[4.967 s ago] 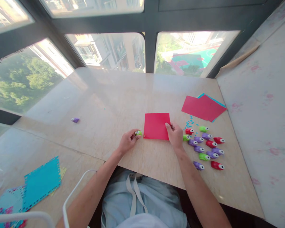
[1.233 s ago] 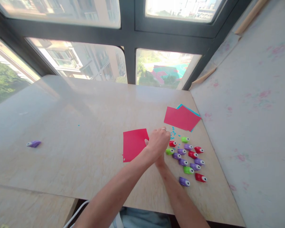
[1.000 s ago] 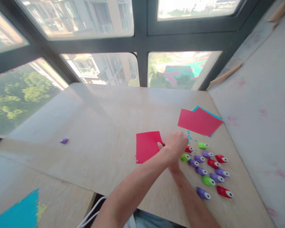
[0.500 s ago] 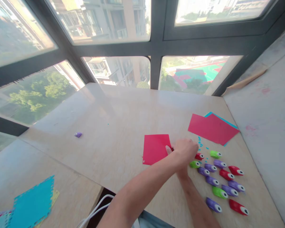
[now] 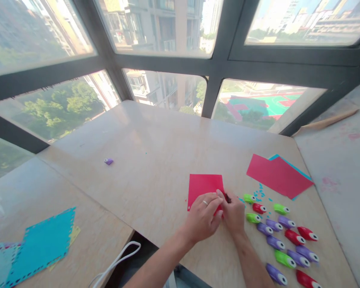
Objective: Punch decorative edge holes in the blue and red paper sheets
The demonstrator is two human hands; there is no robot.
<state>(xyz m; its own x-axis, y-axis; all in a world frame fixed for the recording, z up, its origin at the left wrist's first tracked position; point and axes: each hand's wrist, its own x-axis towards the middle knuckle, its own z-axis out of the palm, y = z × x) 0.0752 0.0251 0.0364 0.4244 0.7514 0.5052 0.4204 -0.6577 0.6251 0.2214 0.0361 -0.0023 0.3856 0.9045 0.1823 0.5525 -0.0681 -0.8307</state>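
A red square of paper (image 5: 202,188) lies flat on the tabletop in front of me. My left hand (image 5: 202,218), a ring on one finger, rests curled on the sheet's near right corner. My right hand (image 5: 234,214) is closed at the sheet's right edge, touching my left hand. A small dark red thing (image 5: 226,197) peeks out at its fingertips, too hidden to name. Just right of my hands lies a group of small craft punches (image 5: 283,240) in green, red and purple, each with a cartoon eye. The nearest is a green punch (image 5: 249,198).
A stack of red and blue sheets (image 5: 277,176) lies further right, with blue confetti (image 5: 261,191) beside it. One purple punch (image 5: 108,161) sits alone at the left. Punched blue paper (image 5: 45,240) lies on the lower left table. Windows run along the back. A white cable (image 5: 117,260) hangs below.
My left hand has come back from the punch group to the red sheet's corner. One more green punch now lies at the group's top left. The view has tilted up and left.
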